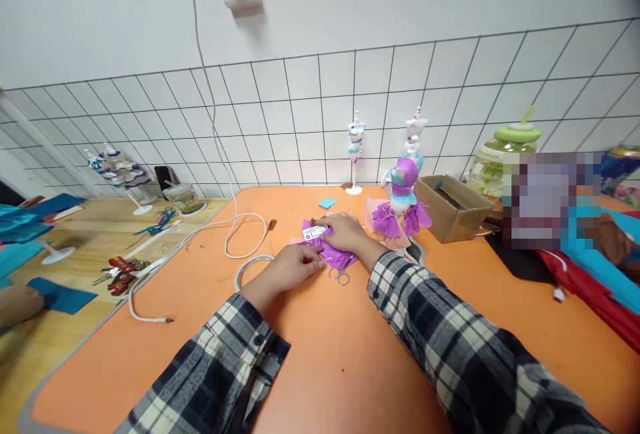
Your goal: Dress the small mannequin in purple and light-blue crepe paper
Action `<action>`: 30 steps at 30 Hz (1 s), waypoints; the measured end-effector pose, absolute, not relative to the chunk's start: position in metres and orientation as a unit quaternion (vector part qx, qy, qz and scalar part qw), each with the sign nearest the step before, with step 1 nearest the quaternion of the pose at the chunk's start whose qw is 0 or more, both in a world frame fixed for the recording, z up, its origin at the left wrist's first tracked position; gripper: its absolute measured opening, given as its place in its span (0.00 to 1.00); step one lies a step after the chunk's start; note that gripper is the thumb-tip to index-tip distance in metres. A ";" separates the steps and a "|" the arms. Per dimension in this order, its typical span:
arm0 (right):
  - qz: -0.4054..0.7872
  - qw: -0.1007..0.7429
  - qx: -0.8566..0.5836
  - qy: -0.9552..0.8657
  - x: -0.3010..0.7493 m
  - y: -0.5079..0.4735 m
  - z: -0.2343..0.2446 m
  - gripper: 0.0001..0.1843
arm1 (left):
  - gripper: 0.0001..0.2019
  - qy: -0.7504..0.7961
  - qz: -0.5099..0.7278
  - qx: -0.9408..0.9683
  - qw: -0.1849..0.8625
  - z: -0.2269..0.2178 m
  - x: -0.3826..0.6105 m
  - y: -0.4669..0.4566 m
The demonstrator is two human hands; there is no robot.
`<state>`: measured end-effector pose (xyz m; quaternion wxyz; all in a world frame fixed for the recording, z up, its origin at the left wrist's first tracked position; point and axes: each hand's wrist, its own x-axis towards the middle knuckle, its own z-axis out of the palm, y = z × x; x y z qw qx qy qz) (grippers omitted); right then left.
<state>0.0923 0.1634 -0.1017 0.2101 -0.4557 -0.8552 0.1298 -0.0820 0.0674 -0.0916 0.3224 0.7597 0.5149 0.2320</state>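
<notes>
A bunched piece of purple crepe paper (340, 257) lies on the orange table. My right hand (345, 231) reaches over it from the right, its fingers curled down on the purple paper. Beside those fingertips sits a small white printed packet (315, 233). My left hand (295, 267) is at the paper's left edge, thumb and fingers pinched together; what is between them is too small to make out. Small scissors (340, 277) lie just in front, their blades partly hidden by the paper. A roll of tape (253, 267) rests by my left wrist, partly covered.
Behind stand a small mannequin (356, 147) and one in a purple dress (403, 187). A cardboard box (453, 207) and a large green-lidded bottle (510, 154) are right. White cables (245, 254) cross the left side. Another person's hand (23, 307) rests at far left.
</notes>
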 end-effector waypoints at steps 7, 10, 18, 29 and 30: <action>0.145 0.253 -0.466 -0.835 0.094 0.164 -0.107 0.21 | 0.15 0.525 0.233 0.760 0.304 -0.092 -0.079 0.066; 0.144 0.244 -0.461 -0.841 0.093 0.158 -0.105 0.19 | 0.15 0.522 0.232 0.765 0.298 -0.094 -0.080 0.066; 0.174 0.264 -0.468 -0.825 0.083 0.147 -0.105 0.31 | 0.16 0.536 0.221 0.767 0.273 -0.096 -0.081 0.067; 0.244 0.420 -0.435 -0.758 0.081 0.160 -0.117 0.27 | 0.16 0.538 0.214 0.773 0.259 -0.089 -0.078 0.063; 0.238 0.427 -0.424 -0.762 0.084 0.159 -0.116 0.26 | 0.16 0.540 0.212 0.773 0.256 -0.089 -0.077 0.063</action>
